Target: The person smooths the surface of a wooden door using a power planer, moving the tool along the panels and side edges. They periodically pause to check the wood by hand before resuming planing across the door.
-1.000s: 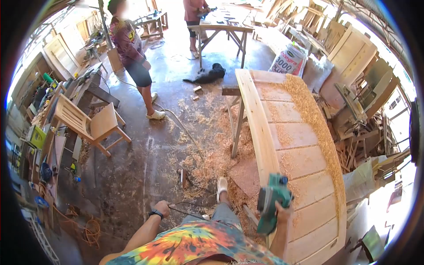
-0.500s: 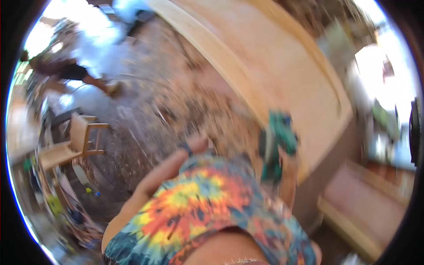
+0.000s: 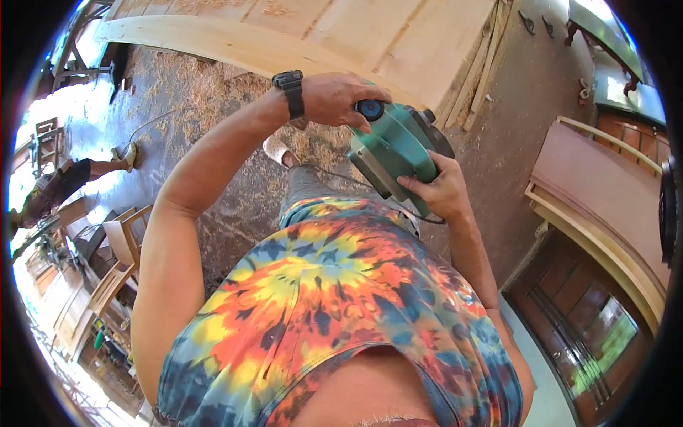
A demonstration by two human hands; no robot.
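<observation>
A green power tool (image 3: 395, 146), which looks like an electric planer, is tilted between my hands at the near edge of a large wooden panel (image 3: 284, 43). The fingers of my left hand (image 3: 338, 99) curl round its front by a dark blue knob; a black watch is on that wrist. My right hand (image 3: 445, 185) grips the tool's rear, thumb across the green body. A dark cord (image 3: 338, 173) runs from near the tool past my leg.
Wood shavings (image 3: 185, 92) cover the floor beside the panel. Thin wood strips (image 3: 480, 67) lie along its right side. Another person (image 3: 60, 188) is at the far left near wooden chair frames (image 3: 117, 263). A wooden frame with a brown panel (image 3: 590, 185) stands at the right.
My left hand has moved from beside my body onto the tool's front. The view has turned, and the tool appears higher and further left, held in both hands.
</observation>
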